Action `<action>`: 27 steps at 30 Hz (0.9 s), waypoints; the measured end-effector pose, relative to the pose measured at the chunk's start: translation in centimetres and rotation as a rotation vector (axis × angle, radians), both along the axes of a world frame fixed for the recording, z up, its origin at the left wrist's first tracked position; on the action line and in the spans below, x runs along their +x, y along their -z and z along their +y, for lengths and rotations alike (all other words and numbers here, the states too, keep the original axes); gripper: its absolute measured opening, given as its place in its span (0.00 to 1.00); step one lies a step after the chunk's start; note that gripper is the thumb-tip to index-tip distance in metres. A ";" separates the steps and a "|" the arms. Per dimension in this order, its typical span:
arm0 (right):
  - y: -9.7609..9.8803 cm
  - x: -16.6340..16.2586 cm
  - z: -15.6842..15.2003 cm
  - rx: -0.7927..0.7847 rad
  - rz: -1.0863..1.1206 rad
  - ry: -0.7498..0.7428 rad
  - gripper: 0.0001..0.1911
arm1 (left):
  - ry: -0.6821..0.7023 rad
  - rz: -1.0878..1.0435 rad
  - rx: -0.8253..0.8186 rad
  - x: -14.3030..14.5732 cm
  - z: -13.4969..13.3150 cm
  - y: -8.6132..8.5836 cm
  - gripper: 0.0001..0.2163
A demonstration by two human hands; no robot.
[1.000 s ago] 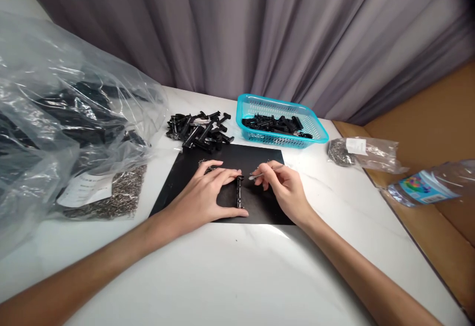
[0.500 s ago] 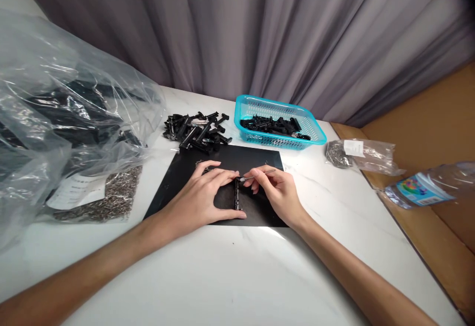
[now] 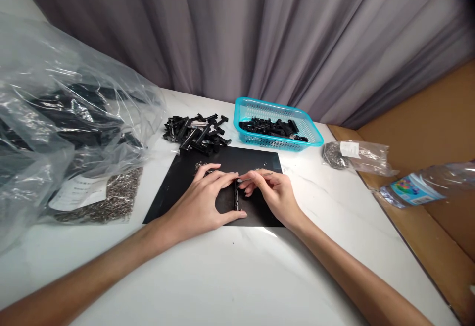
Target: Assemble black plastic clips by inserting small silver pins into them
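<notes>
A slim black plastic part (image 3: 236, 196) stands lengthwise on the black mat (image 3: 256, 158). My left hand (image 3: 202, 195) grips it end to end, fingertips at its far end and thumb at its near end. In my right hand (image 3: 272, 190) is a thin metal tweezers-like tool (image 3: 265, 174), pinched between thumb and fingers. Its tip meets the far end of the part, close to my left fingertips. Whatever the tip may hold is too small to make out. Tiny metal pieces (image 3: 200, 166) lie on the mat behind my left hand, partly hidden by it.
Beyond the mat lies a pile of black plastic parts (image 3: 196, 133). A blue basket (image 3: 315, 138) holds more. Large clear bag (image 3: 122, 78) and a bag of small metal pieces (image 3: 118, 197) are left. At right are another small bag (image 3: 371, 157) and a bottle (image 3: 419, 189).
My right hand has shifted slightly and its fingers have curled a little at the part's far end. My left hand keeps its grip on the part. The view has turned very slightly.
</notes>
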State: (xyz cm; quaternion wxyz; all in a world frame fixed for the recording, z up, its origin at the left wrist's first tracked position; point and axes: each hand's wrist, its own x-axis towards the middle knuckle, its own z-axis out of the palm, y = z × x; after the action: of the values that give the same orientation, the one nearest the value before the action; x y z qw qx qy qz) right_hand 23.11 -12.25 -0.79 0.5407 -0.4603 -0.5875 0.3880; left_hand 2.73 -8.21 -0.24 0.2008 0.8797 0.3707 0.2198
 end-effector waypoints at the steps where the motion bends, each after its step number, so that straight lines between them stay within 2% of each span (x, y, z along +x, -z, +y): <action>1: 0.0 0.0 0.0 0.002 -0.006 0.001 0.21 | 0.001 -0.003 0.000 0.0 0.0 0.0 0.37; 14: -0.1 0.3 0.0 0.004 -0.069 -0.020 0.22 | 0.003 0.027 0.047 0.0 -0.1 0.3 0.37; 17: -0.1 0.6 0.0 0.069 -0.126 0.089 0.19 | 0.017 0.025 0.069 -0.3 0.1 0.1 0.36; 21: 0.0 1.1 -0.1 0.284 -0.422 0.290 0.20 | -0.029 -0.137 0.233 -1.6 1.7 -1.4 0.30; 23: 0.1 1.0 -0.2 0.333 -0.532 0.240 0.20 | -0.120 -0.268 0.271 -2.6 2.9 -2.4 0.27; 27: -0.2 -0.6 -0.6 0.271 -0.678 -0.100 0.16 | -0.274 -0.419 0.315 -4.1 5.0 -3.2 0.29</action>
State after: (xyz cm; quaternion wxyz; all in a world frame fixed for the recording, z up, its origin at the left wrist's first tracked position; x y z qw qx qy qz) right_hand 22.46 -12.87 -0.60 0.3515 -0.4578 -0.8011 0.1581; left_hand -1.32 -3.19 2.95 0.1022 0.7773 0.3980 0.4764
